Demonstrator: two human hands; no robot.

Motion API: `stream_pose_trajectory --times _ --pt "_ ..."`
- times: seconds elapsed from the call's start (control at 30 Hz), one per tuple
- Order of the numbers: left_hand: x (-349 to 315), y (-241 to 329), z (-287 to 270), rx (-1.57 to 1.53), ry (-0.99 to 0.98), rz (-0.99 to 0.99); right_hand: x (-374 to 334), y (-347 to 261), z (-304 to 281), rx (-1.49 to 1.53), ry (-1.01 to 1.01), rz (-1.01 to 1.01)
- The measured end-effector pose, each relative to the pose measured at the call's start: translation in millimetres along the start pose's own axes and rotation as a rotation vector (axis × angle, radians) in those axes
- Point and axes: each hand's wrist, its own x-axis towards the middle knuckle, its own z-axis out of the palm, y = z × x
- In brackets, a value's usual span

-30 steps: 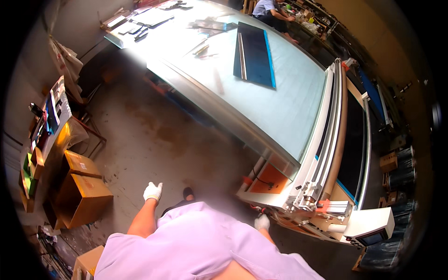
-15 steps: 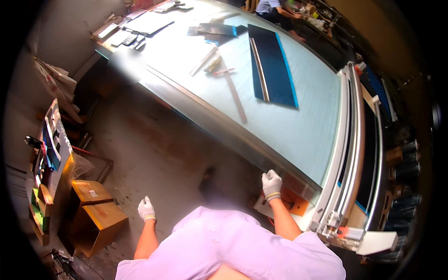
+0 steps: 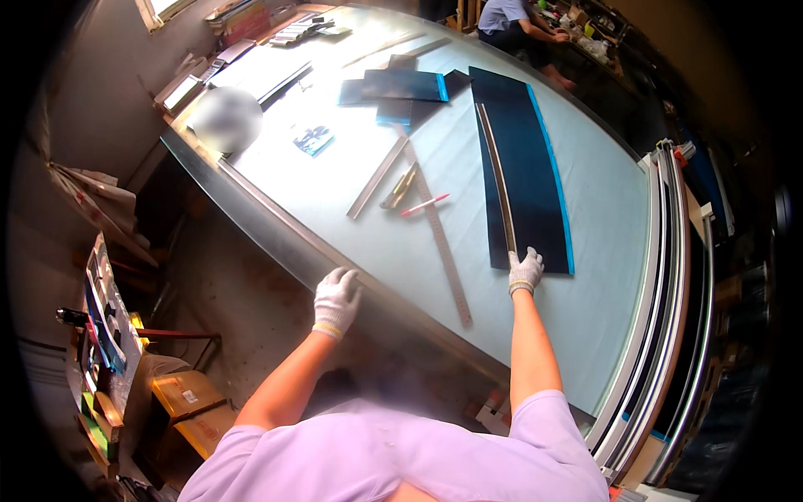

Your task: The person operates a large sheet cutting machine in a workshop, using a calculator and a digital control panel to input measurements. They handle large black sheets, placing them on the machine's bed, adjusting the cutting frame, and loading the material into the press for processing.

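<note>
a slim, straight, pale-edged strip (image 3: 499, 184) already lies, unlifted, along the dark-blue rectangular sheet (image 3: 534, 184), the white-gloved right hand (image 3: 526, 270) at its near end, grip unclear, the white-gloved left hand (image 3: 337, 299) loosely half-curled, seemingly empty.

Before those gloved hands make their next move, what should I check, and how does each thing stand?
1. Right hand in white knit glove at the near end of the long, dark-blue rectangular sheet: ok.
2. Right hand's grip on the long, narrow metallic strip: cannot tell; fingers hide the contact.
3. Left hand in white knit glove free: ok, nothing visible in it.
4. Sheet resting on the wide, pale-green table: ok.
5. Slim red-and-white pen apart from the sheet: ok.
</note>
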Motion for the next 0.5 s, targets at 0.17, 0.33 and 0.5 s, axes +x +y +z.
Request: stream_pose_trajectory --times 0.17,0.33,0.5 --pt "106.9 -15.9 61.1 0.161 -0.186 0.067 -6.5 -46.2 28.1 -0.152 -0.023 0.038" --pt "194.8 -17.7 79.9 0.172 -0.380 0.250 -43.2 -98.7 58.6 -0.016 0.021 -0.102" --pt "251.1 -43.2 88.7 0.142 -0.524 0.351 -69.7 -177.0 96.9 -0.134 0.098 -0.087"
